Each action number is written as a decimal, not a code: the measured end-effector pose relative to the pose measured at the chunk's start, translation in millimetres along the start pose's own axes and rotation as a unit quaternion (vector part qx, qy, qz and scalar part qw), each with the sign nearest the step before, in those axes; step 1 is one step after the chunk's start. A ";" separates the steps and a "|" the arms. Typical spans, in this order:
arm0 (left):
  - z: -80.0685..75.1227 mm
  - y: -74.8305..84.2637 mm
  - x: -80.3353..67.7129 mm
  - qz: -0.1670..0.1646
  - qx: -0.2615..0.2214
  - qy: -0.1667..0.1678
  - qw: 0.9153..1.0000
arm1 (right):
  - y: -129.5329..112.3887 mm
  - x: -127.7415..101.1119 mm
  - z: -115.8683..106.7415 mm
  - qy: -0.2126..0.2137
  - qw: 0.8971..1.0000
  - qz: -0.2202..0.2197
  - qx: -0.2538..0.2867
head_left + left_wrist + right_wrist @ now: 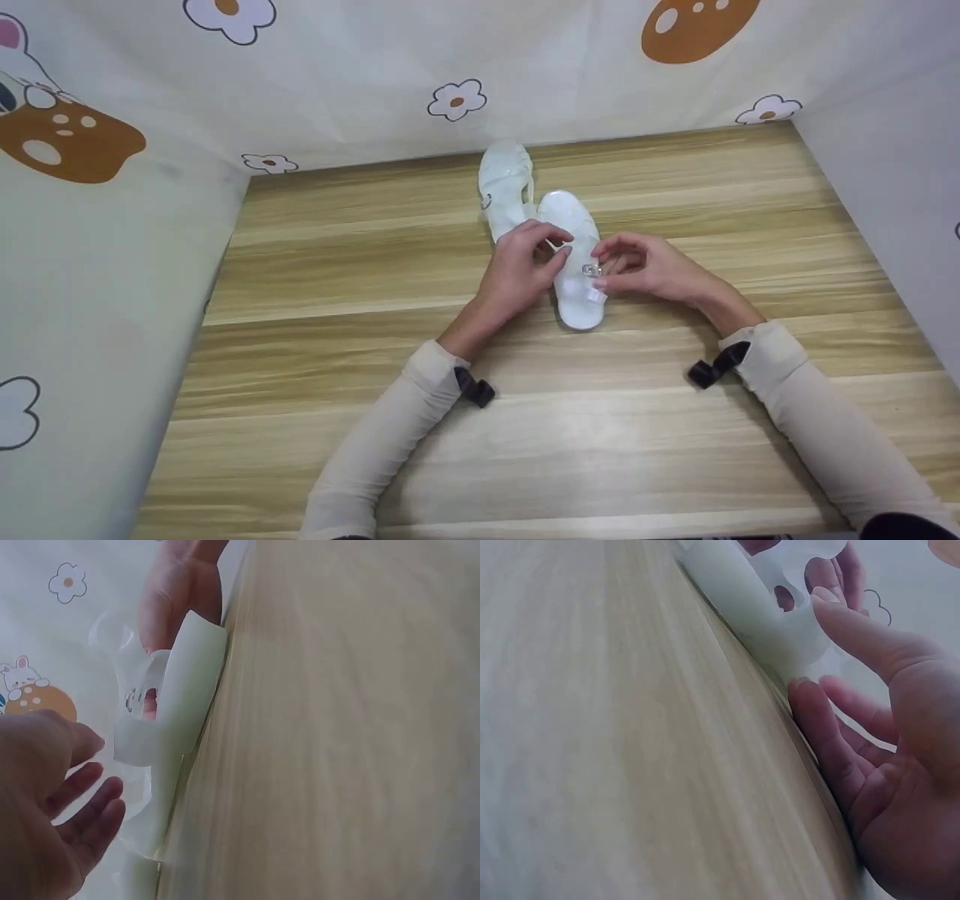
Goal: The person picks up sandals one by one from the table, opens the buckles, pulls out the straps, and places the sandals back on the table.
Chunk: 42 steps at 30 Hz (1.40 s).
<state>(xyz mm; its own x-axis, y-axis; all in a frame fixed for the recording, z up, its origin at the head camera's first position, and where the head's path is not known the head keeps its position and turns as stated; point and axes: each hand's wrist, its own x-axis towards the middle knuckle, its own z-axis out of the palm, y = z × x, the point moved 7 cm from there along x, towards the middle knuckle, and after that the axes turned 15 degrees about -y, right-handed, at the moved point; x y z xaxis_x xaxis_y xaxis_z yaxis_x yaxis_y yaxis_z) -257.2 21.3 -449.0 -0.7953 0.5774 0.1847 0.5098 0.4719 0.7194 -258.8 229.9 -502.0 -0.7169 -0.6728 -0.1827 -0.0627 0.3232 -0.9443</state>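
A white sandal [576,262] lies near the middle of the head view on a wooden table [675,420], its heel toward the bottom of the frame, with both hands meeting over its middle. The right hand [651,271] comes from the right and its curled fingertips pinch the small clear buckle [592,270] at the sandal's strap, while the left hand [519,268] comes from the left with fingers bent onto the strap, though I cannot tell whether they clamp it. A second sandal [506,189] lies just beside it toward the upper left, before a cloth backdrop with flowers [457,98].
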 end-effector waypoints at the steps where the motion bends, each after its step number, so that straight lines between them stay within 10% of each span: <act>1: 1.2 -1.6 -0.1 -0.012 0.004 -0.006 1.000 | 0.5 -0.2 0.0 0.000 1.000 0.003 0.001; 15: 7.9 -11.1 -5.4 -0.112 -0.042 -0.039 0.992 | 0.1 0.3 -0.4 0.029 0.999 0.031 0.014; 31: 8.8 -3.0 -2.2 -0.079 -0.025 -0.037 0.996 | -9.4 3.7 9.1 0.020 0.996 -0.008 0.086; 42: 17.8 -0.1 5.4 -0.035 -0.039 -0.027 0.998 | -13.4 2.9 0.8 0.098 0.993 -0.007 0.060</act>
<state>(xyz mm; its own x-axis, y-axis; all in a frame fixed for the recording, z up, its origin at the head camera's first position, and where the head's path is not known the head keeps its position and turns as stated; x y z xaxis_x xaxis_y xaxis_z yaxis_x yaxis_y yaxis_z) -255.7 36.1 -459.9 -0.8079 0.5811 0.0983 0.4258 0.4601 0.7791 -259.5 223.1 -490.0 -0.8388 -0.5303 -0.1233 0.0008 0.2252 -0.9743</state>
